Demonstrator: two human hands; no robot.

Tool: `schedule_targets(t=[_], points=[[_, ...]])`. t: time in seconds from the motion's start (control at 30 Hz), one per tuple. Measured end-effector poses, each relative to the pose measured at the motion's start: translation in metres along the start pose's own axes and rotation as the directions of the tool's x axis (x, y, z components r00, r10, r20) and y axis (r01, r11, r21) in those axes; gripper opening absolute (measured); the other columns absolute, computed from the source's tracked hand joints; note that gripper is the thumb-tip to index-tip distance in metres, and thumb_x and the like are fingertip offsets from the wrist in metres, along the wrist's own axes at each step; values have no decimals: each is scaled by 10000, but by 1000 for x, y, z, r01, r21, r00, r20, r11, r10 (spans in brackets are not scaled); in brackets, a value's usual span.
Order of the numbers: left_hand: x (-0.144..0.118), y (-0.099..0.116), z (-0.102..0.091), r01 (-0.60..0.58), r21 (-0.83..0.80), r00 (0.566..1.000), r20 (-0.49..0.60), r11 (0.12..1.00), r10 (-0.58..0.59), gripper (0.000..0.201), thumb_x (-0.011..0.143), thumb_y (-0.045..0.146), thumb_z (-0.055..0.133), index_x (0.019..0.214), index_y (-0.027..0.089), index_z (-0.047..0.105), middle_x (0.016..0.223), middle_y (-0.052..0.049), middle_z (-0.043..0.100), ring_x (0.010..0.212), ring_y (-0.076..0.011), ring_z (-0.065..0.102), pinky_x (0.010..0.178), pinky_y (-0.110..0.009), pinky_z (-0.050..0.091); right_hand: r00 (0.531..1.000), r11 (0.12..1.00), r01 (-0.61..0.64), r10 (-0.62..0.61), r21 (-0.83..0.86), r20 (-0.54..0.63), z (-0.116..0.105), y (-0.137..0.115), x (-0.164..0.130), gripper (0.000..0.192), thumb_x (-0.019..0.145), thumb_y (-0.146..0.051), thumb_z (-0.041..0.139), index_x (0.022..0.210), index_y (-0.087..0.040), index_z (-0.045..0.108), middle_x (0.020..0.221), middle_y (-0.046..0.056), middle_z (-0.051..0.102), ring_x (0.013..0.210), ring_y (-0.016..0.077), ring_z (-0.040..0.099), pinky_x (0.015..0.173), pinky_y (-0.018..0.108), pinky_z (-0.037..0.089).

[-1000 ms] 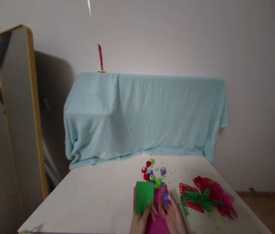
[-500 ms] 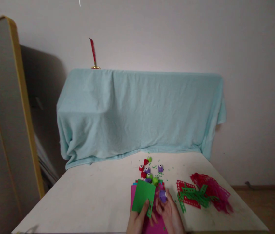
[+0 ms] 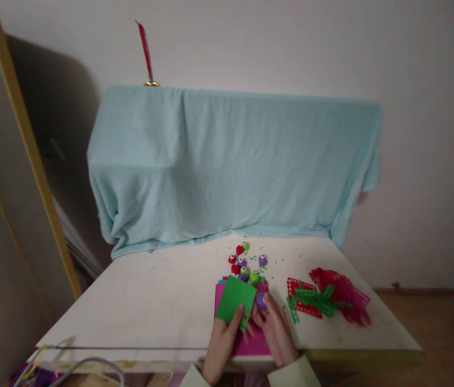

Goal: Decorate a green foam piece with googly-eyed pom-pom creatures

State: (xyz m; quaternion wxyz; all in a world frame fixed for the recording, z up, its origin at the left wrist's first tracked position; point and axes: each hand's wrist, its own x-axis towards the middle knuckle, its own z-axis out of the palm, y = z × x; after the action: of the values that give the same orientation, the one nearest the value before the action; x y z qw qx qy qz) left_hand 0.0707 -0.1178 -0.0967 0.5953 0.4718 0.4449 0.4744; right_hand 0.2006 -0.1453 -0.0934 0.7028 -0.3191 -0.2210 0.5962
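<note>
The green paper (image 3: 232, 297) had tilted in the pinching left hand (image 3: 223, 335), baring its punched edge (image 3: 245, 320) beside the right hand (image 3: 275, 325), which curled round a purple googly-eyed figure (image 3: 260, 302).

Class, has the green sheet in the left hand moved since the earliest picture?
Yes: the green sheet has turned clockwise, judged against the blue cloth behind the table.

Here's my left hand (image 3: 225, 334), partly lost behind this flat green paper sheet (image 3: 232, 296), which covers some magenta sheets (image 3: 251, 348) too. My right hand (image 3: 274, 326) partly hides the small, rounded purple object (image 3: 260, 302) it holds. Those scattered green specks (image 3: 253, 258): too tiny to tell! My pale sleeves (image 3: 294, 373) run off the bottom edge.
</note>
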Motion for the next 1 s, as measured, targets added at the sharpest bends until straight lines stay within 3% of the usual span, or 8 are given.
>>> schedule_targets(t=[0.13,0.6,1.0], points=[[1,-5,0,-4,22,1000,15,1000,3,500,724,511,678,1038,123,665,1098,-136,682,1084,-289,592,1045,-403,356,1000,1000,-8,8,-27,-29,3,-3,-1,278,841,-475,619,788,-202,615,648,9,557,510,126,431,483,260,400],[-2,1,1,1,17,1000,-6,1000,-1,536,709,531,682,1052,120,654,1086,-127,685,1046,-276,601,1009,-391,391,991,998,-31,24,-47,-133,11,-9,0,301,743,-496,711,765,-203,646,666,23,610,583,158,524,624,318,486],[-1,-6,-1,-22,44,999,33,999,21,518,783,476,637,1154,114,619,1213,-132,630,1169,-269,541,1071,-379,333,996,999,-35,37,21,-79,2,-6,1,236,805,-426,682,802,-192,653,750,28,638,618,137,532,574,267,439]])
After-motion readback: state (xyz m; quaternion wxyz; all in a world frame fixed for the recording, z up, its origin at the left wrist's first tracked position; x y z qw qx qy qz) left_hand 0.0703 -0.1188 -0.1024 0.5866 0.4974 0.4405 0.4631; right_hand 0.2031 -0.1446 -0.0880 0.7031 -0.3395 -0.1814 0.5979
